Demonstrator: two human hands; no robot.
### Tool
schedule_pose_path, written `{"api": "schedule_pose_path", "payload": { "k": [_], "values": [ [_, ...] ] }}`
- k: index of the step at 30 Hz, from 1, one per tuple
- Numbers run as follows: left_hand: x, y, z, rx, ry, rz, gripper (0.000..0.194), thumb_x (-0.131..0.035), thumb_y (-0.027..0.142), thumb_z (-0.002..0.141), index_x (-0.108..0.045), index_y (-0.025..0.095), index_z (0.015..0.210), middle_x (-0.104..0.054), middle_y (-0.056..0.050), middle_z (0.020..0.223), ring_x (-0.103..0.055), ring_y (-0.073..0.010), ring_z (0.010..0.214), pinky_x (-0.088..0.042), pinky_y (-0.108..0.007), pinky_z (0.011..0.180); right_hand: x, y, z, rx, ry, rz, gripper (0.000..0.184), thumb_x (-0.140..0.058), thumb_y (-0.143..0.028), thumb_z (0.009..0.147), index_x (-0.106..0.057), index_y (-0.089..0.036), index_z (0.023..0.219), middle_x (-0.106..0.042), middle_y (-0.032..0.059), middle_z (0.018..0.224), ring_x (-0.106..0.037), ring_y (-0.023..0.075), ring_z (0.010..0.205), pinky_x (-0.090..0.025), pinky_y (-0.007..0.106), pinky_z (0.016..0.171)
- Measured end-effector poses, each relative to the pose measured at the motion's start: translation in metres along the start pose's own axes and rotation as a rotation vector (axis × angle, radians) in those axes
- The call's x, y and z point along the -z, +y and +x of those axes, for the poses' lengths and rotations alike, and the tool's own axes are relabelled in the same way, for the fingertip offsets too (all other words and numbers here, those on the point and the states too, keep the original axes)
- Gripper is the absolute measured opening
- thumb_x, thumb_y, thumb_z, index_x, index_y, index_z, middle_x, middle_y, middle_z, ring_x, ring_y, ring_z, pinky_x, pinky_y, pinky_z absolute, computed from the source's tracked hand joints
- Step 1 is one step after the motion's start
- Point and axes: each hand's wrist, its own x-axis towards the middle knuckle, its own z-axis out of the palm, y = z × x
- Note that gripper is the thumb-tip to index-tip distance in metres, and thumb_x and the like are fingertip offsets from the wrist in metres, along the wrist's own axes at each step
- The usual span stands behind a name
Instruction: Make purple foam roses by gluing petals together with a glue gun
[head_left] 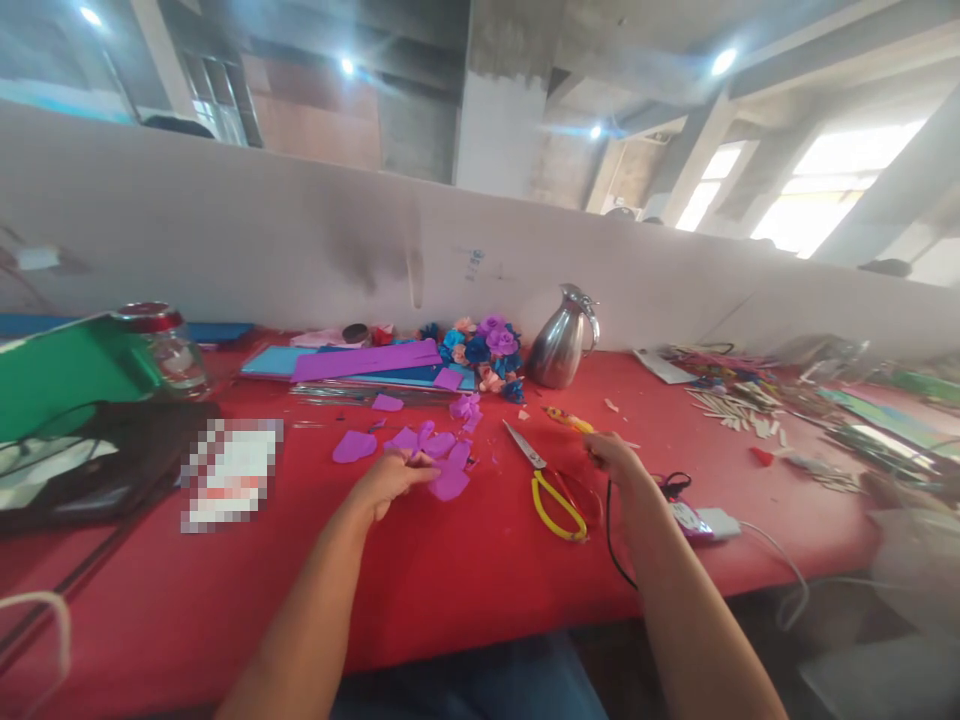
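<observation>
My left hand (390, 478) rests on the red table (465, 560) with its fingers pinched on a purple foam petal (448, 484). More purple petals (354, 446) lie around it. My right hand (613, 456) is closed round a yellow-handled tool (568, 419) that points up and to the left. Scissors with yellow handles (551, 490) lie between the two hands, blades pointing away from me. A black cord (611, 540) runs down beside my right wrist.
Purple and blue foam sheets (367, 362) and a cluster of foam flowers (484, 352) lie by the white partition. A steel jug (559, 345) stands right of them. A glass jar (166, 345) and a dark bag (105, 460) sit left; sticks and scraps (750, 405) right.
</observation>
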Motion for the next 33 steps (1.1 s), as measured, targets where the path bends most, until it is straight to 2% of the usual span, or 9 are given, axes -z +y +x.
{"api": "schedule_pose_path", "payload": {
  "k": [4,8,11,14,16,20,24,28,33],
  "values": [
    [0.002,0.003,-0.003,0.046,-0.111,0.066,0.019,-0.079,0.026,0.048,-0.067,0.016,0.057,-0.052,0.003,0.048,-0.035,-0.007,0.043,-0.019,-0.02,0.043,-0.005,-0.019,-0.016,-0.087,-0.114,0.202,0.009,-0.064,-0.018,0.059,-0.057,-0.019,0.064,-0.052,-0.0042,0.049,-0.049,0.0093,0.043,-0.043,0.022,0.043],
    [0.005,0.005,-0.004,0.098,-0.112,0.075,0.019,-0.078,0.026,0.046,-0.065,0.015,0.055,-0.052,0.003,0.048,-0.035,-0.0064,0.044,-0.021,-0.02,0.043,-0.012,-0.038,-0.039,-0.241,-0.268,0.712,0.019,-0.068,-0.028,0.065,-0.063,-0.017,0.08,-0.064,0.0012,0.069,-0.062,0.0114,0.062,-0.053,0.022,0.056],
    [0.005,0.004,-0.002,0.145,-0.069,0.059,0.02,-0.078,0.024,0.043,-0.064,0.015,0.053,-0.051,0.004,0.046,-0.035,-0.0061,0.043,-0.021,-0.019,0.042,-0.016,-0.046,-0.052,-0.243,-0.198,0.802,0.019,-0.07,-0.029,0.068,-0.063,-0.017,0.081,-0.07,0.0039,0.083,-0.062,0.0101,0.062,-0.05,0.019,0.05],
    [0.003,0.003,-0.001,0.141,-0.047,0.074,0.019,-0.078,0.022,0.043,-0.063,0.015,0.053,-0.054,0.003,0.049,-0.038,-0.0067,0.046,-0.022,-0.019,0.042,-0.016,-0.047,-0.067,-0.141,-0.1,0.734,0.023,-0.074,-0.026,0.063,-0.062,-0.017,0.08,-0.071,0.0056,0.088,-0.059,0.0087,0.058,-0.045,0.017,0.045],
    [0.001,0.002,-0.001,0.109,-0.052,0.101,0.016,-0.076,0.021,0.044,-0.063,0.015,0.051,-0.054,0.002,0.049,-0.038,-0.0071,0.046,-0.021,-0.019,0.041,-0.016,-0.045,-0.081,-0.067,-0.111,0.666,0.024,-0.076,-0.025,0.06,-0.061,-0.016,0.078,-0.071,0.0053,0.084,-0.054,0.0081,0.054,-0.041,0.018,0.044],
    [-0.003,0.0,0.0,0.084,-0.039,0.156,0.01,-0.073,0.019,0.046,-0.064,0.017,0.05,-0.054,0.003,0.047,-0.042,-0.0089,0.046,-0.025,-0.021,0.043,-0.018,-0.038,-0.114,-0.026,-0.282,0.412,0.028,-0.075,-0.029,0.063,-0.063,-0.016,0.085,-0.061,-0.0012,0.06,-0.047,0.0086,0.048,-0.035,0.02,0.044],
    [-0.005,-0.004,0.0,0.092,-0.045,0.179,0.008,-0.07,0.02,0.048,-0.065,0.016,0.053,-0.055,0.002,0.046,-0.045,-0.0106,0.046,-0.032,-0.023,0.046,-0.029,-0.027,-0.141,0.007,-0.466,0.095,0.026,-0.07,-0.039,0.07,-0.062,-0.018,0.084,-0.053,-0.0032,0.054,-0.041,0.0097,0.047,-0.033,0.023,0.044],
    [-0.006,-0.008,0.003,0.032,-0.023,0.199,0.009,-0.071,0.02,0.047,-0.067,0.016,0.054,-0.057,0.001,0.047,-0.047,-0.0116,0.047,-0.034,-0.024,0.048,-0.042,-0.02,-0.153,0.15,-0.532,-0.148,0.023,-0.06,-0.042,0.079,-0.057,-0.021,0.07,-0.05,-0.0022,0.053,-0.041,0.0123,0.049,-0.032,0.025,0.047],
    [-0.006,-0.012,0.005,0.032,-0.031,0.233,0.009,-0.072,0.021,0.048,-0.067,0.017,0.055,-0.058,0.001,0.047,-0.049,-0.0125,0.047,-0.035,-0.024,0.048,-0.053,-0.024,-0.158,0.262,-0.578,-0.267,0.022,-0.054,-0.04,0.082,-0.057,-0.021,0.073,-0.054,0.0004,0.06,-0.048,0.0159,0.056,-0.032,0.027,0.054]
  ]
}}
